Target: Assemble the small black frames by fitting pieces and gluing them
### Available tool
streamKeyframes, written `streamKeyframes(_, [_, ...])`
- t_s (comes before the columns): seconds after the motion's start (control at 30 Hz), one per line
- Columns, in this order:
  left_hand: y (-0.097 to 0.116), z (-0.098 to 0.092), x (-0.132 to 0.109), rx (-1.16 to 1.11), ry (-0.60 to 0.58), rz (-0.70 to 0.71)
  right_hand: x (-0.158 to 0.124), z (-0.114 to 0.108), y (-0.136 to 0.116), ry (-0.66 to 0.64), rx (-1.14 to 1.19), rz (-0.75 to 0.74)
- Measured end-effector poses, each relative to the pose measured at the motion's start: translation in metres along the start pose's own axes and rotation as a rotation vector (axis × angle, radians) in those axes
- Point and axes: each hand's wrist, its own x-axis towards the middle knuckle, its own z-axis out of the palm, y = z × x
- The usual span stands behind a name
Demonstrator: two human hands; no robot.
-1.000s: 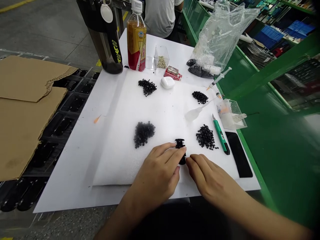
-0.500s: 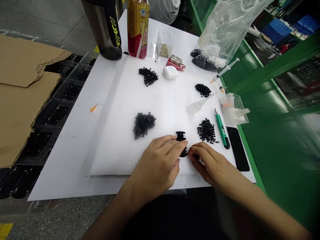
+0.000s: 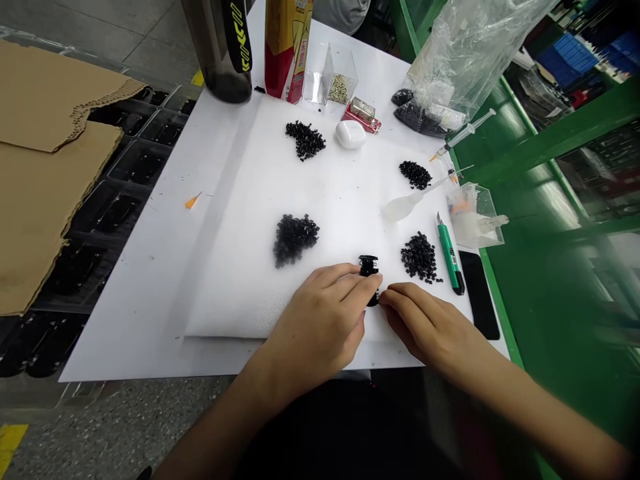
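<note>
A small black plastic part (image 3: 369,265) lies on the white foam sheet (image 3: 230,293), half covered by fingers. My left hand (image 3: 320,320) is closed over it, fingertips pressing its left side and middle. At the part's lower right edge, my right hand (image 3: 425,317) has thumb and forefinger pinched together; whatever is between them is hidden. Just beyond the right hand is a pile of small black square pieces (image 3: 420,257). Another pile of black pieces (image 3: 295,239) sits farther left, and finer black pieces form two heaps (image 3: 306,140) (image 3: 415,175) toward the back.
On the right lie a green utility knife (image 3: 450,257), a black phone (image 3: 479,293), a squeeze bottle (image 3: 403,207), a syringe (image 3: 463,135) and a clear box (image 3: 475,227). A dark bottle (image 3: 220,53), a red-yellow carton (image 3: 286,57) and a plastic bag (image 3: 460,73) stand behind.
The whole view has shifted slightly, so the table things appear a little higher and to the right. Both hands stay at the black part, with the left fingers covering slightly more of it.
</note>
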Motion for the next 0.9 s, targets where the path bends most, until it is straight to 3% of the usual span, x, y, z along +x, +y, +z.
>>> streamKeyframes(0.2, [-0.001, 0.001, -0.001, 0.004, 0.006, -0.011, -0.007, 0.013, -0.004, 0.200, 0.083, 0.022])
streamKeyframes(0.47, [-0.001, 0.001, 0.000, 0.006, 0.010, -0.006, -0.012, 0.020, -0.012, 0.309, 0.104, 0.059])
streamKeyframes(0.77, [0.001, 0.001, 0.001, -0.002, 0.023, -0.019, -0.012, 0.018, -0.011, 0.283, 0.173, 0.148])
streamKeyframes(0.9, [0.000, 0.001, 0.001, -0.013, 0.014, -0.005, -0.002, 0.007, 0.000, 0.141, 0.297, 0.188])
